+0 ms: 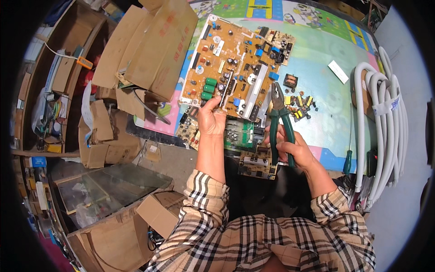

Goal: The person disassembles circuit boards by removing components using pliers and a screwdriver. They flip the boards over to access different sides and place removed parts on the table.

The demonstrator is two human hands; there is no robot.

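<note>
My left hand [211, 119] grips the near edge of a large brown circuit board [235, 50], its thumb on top. The board carries green capacitors [208, 89], a long silver heat sink [256, 93] and many small parts. In my right hand [294, 147] is a pair of pliers [277, 109] with dark green handles; its jaws point away from me, beside the board's right side. More circuit boards lie under and near it, among them a green one [244, 136] and a brown one [256, 164] at the table's near edge.
Loose electronic parts [301, 105] and a copper-wound transformer [291, 81] lie right of the pliers. Beyond are a white strip [338, 72], a green-handled screwdriver [348, 158] and coiled white hose [385, 109]. Cardboard boxes [158, 50] and shelves [68, 86] stand at left.
</note>
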